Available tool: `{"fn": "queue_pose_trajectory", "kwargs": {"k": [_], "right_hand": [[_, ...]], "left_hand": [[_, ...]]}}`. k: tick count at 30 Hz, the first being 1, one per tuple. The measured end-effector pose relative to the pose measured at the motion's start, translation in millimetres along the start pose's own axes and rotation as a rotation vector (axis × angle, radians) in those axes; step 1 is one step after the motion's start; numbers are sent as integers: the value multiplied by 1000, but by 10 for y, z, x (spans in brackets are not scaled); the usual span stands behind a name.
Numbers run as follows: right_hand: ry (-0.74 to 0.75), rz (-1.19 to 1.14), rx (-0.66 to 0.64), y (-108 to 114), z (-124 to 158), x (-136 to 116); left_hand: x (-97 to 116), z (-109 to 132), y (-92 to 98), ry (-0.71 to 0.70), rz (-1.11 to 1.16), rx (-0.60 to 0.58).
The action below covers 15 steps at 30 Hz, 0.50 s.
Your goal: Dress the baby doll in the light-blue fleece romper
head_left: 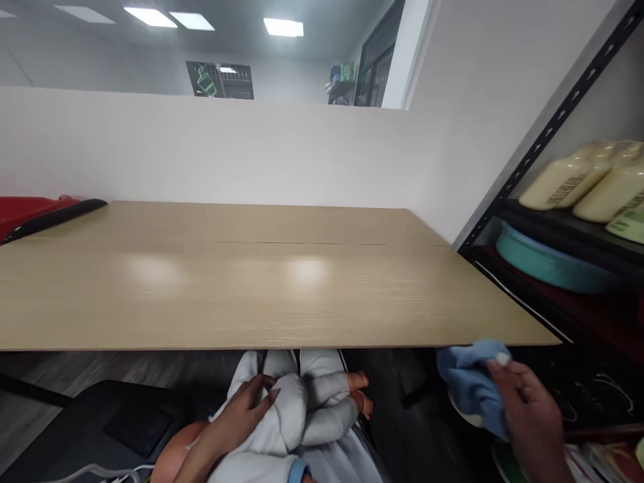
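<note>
A baby doll point(282, 412) in white padded clothing lies across the lap, with its bare feet point(361, 394) pointing right and its head partly cut off at the lower left. My left hand point(251, 406) rests on the doll's clothing, fingers stretched out and somewhat apart. Off to the right, just below the table's front edge, my right hand point(526, 402) pinches a crumpled blue cloth point(473, 379). The cloth hangs down in folds from the fingers, over a whitish round object point(467, 416) that it mostly hides.
A wooden table point(282, 295) spans the front. At its left end lies a red item with a black edge point(40, 215). On the right, a black shelf rack point(553, 225) holds cream-coloured bottles point(568, 181) and a teal basin point(553, 261). A black chair point(125, 416) stands at lower left.
</note>
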State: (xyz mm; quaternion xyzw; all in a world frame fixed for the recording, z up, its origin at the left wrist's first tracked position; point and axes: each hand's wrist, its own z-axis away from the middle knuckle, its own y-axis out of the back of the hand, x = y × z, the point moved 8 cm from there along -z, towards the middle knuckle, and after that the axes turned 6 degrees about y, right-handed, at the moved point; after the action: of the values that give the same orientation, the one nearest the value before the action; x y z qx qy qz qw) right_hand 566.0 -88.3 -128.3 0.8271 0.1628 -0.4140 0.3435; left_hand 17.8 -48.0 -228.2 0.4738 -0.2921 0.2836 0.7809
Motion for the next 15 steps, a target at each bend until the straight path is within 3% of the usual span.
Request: {"fn": "queue_pose_trajectory", "kwargs": {"k": [3,7,9,12,15], "right_hand": [[180,-69,-107,-605,377,-605],[508,-66,-599,-1888,1199,-1375],[664,28,-885,-2435,1642,-1595],[717,156,-1086,-2854,1959,-1612],[654,233,-1130,-2935,1988,-1398]], "left_hand": [[42,11,7,-5,-16,7],[49,45,-5,4,14,13],[44,77,-7,11,35,24],[5,129,16,32,106,15],[-101,152,159,3,228,13]]}}
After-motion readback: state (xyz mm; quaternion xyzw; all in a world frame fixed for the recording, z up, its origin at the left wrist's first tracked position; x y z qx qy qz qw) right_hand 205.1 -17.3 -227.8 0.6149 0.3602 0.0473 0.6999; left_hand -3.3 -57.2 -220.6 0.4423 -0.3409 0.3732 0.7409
